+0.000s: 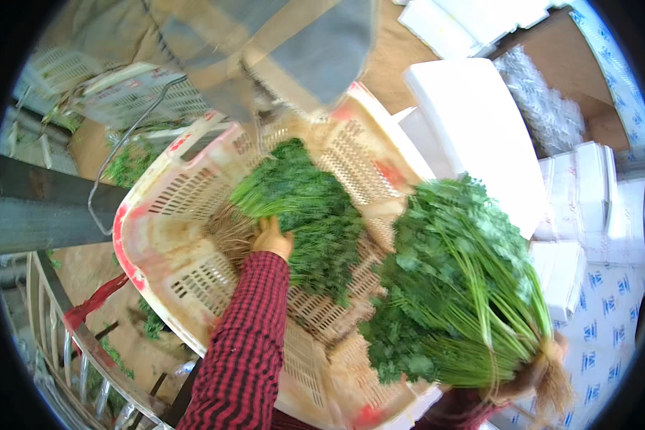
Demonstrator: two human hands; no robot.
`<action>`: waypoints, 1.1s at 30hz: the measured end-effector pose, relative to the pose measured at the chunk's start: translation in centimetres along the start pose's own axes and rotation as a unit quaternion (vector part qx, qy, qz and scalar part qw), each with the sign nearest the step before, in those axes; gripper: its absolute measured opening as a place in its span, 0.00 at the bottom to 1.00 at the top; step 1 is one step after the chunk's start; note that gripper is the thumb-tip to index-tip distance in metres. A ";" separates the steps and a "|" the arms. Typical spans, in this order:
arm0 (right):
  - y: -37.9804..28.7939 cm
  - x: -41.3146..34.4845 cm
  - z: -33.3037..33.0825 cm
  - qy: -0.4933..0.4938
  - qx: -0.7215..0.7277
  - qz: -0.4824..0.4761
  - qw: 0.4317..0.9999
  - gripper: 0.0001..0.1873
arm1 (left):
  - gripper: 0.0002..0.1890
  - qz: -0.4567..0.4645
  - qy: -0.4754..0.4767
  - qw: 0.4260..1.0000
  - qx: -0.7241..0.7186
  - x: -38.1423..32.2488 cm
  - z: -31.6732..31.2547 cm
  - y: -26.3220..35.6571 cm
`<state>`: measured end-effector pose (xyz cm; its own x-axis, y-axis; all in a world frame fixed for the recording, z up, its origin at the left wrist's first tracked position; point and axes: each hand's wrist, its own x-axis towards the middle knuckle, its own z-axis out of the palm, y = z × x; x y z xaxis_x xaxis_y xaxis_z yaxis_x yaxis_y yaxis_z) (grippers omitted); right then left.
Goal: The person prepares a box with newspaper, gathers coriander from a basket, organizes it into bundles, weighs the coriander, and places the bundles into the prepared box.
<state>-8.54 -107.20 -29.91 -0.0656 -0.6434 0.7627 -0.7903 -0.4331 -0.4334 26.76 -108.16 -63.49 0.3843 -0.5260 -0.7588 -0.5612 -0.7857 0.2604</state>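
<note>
A large bunch of leafy herbs, like coriander (462, 290), is held at its root end by my right hand (537, 371), partly hidden behind stems and roots. Its leaves spread over the right side of a perforated plastic crate (193, 188). Inside that crate lies more feathery greenery (312, 215) with brown roots (231, 231). My left hand (272, 239) reaches in and touches the stems near those roots; whether its fingers grip them I cannot tell. A red checked sleeve covers the left arm.
White foam lids or boxes (473, 123) stand to the right, beside a cardboard box (596, 102) holding clear plastic packaging. Stacked white packs (575, 188) lie on printed sheeting (596, 333). A metal beam (54, 204) and metal rack (80, 344) are at left. Another crate (140, 97) stands behind.
</note>
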 end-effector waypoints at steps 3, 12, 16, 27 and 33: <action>-4.4 -1.5 -2.5 -0.056 0.063 0.022 0.996 0.09 | 0.29 0.066 0.060 0.975 -0.204 -7.6 -4.1 3.7; -21.4 1.6 -10.9 -0.115 0.402 0.086 0.904 0.14 | 0.39 0.619 0.257 0.688 -0.278 -41.1 -19.8 -6.4; -31.2 1.7 -12.2 -0.194 0.511 0.094 0.832 0.13 | 0.46 0.593 0.409 0.693 -0.040 -51.4 -25.9 -14.5; -56.3 -11.8 -2.5 -0.570 0.718 0.194 0.350 0.14 | 0.23 0.246 0.461 0.809 -0.268 -63.1 -24.7 -43.6; -63.0 -15.2 9.2 -0.737 0.547 0.095 0.385 0.33 | 0.23 -0.031 0.576 0.779 -0.247 -60.5 -25.1 -45.2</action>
<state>47.90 -75.94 -18.62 0.9956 -0.0389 -0.0847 -0.0740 0.2226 -0.9721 47.33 -49.00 -14.39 0.9618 -0.2015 0.1855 -0.2739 -0.7016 0.6579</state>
